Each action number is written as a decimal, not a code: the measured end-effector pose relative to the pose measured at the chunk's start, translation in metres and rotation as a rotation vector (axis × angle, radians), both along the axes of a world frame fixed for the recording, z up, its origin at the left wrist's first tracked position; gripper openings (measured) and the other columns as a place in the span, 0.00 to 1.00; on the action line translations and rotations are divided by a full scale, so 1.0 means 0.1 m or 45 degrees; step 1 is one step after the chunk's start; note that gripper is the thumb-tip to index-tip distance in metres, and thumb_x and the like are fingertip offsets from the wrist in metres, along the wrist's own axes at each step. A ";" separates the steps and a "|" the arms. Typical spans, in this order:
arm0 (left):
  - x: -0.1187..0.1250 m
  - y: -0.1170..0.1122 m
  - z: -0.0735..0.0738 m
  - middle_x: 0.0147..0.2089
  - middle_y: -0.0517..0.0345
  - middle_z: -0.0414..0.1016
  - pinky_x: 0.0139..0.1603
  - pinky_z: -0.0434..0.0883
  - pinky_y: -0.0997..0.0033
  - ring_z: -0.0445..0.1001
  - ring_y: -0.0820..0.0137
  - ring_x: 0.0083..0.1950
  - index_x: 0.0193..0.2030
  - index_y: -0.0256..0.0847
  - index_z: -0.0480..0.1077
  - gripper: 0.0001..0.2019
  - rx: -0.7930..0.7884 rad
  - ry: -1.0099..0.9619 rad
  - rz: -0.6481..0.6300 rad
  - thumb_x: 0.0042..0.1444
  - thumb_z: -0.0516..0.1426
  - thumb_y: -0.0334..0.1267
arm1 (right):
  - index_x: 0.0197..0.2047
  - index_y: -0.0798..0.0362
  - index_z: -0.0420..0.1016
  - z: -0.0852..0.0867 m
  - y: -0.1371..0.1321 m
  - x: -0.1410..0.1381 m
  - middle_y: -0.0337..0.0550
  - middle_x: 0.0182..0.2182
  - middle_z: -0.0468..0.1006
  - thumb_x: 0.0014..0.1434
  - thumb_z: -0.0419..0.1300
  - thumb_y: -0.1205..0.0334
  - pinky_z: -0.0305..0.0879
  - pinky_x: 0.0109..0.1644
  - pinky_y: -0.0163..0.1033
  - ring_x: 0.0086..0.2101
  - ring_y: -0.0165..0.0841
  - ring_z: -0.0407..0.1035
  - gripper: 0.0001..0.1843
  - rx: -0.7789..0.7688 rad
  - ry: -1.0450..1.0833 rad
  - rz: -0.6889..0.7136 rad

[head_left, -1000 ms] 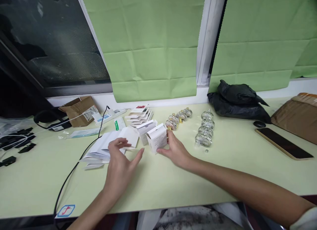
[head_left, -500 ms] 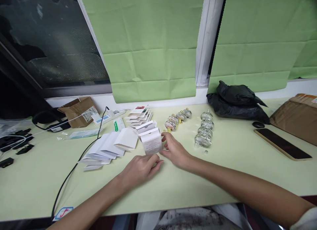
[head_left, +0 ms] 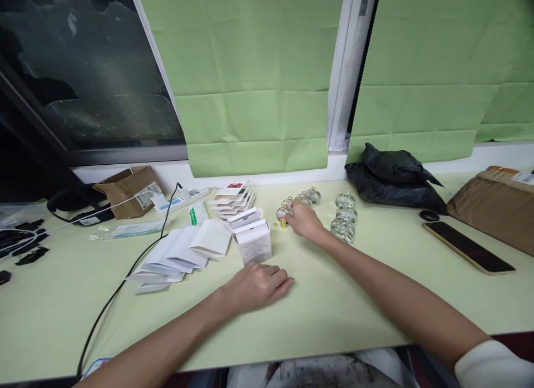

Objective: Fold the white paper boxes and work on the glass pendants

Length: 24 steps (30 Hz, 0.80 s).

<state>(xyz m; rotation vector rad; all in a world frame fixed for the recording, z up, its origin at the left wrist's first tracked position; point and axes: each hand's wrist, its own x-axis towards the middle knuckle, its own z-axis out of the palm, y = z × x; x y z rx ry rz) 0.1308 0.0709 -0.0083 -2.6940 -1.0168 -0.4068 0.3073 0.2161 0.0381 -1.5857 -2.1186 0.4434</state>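
My right hand (head_left: 306, 220) reaches to a row of small round glass bottles with gold tops, its fingers closed around the nearest glass bottle (head_left: 284, 211); the fingertips are partly hidden. Beside it, a gold cap (head_left: 283, 223) sits on the table. My left hand (head_left: 262, 285) lies on the table with its fingers curled in and nothing visible in them. Just beyond it stands an open white box (head_left: 255, 244) with print on its front. A second row of clear glass bottles (head_left: 344, 216) stands to the right of my right hand.
Flat white folded boxes (head_left: 175, 254) are fanned out at left, with a stack of cards (head_left: 233, 201) behind. A black cable (head_left: 120, 288) crosses the table. At right lie a phone (head_left: 467, 246), a mouse (head_left: 429, 216), black plastic bags (head_left: 390, 179) and a cardboard box (head_left: 492, 204).
My right hand has left the white box and moved away to the gold-topped bottles. My left hand has shifted slightly right and nearer to me. The white box stands upright on the table.
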 end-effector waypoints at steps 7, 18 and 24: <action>-0.03 -0.01 0.00 0.34 0.51 0.83 0.36 0.76 0.68 0.83 0.63 0.34 0.63 0.41 0.69 0.18 -0.195 -0.094 0.244 0.76 0.47 0.44 | 0.57 0.58 0.72 -0.01 0.04 -0.06 0.60 0.51 0.82 0.70 0.58 0.58 0.67 0.50 0.42 0.52 0.48 0.77 0.17 -0.027 -0.150 -0.002; 0.22 -0.02 -0.07 0.32 0.38 0.81 0.27 0.71 0.64 0.83 0.51 0.32 0.62 0.29 0.71 0.21 -0.112 0.113 0.650 0.75 0.48 0.42 | 0.51 0.56 0.76 0.03 0.06 0.04 0.60 0.50 0.83 0.70 0.57 0.61 0.67 0.49 0.42 0.50 0.48 0.78 0.12 -0.058 -0.259 0.025; 0.22 -0.06 -0.03 0.32 0.39 0.81 0.25 0.67 0.66 0.83 0.51 0.31 0.59 0.29 0.72 0.21 -0.078 0.203 0.725 0.76 0.47 0.43 | 0.50 0.54 0.76 0.08 -0.04 0.17 0.57 0.48 0.83 0.70 0.58 0.58 0.66 0.46 0.41 0.50 0.49 0.77 0.11 -0.059 -0.282 0.082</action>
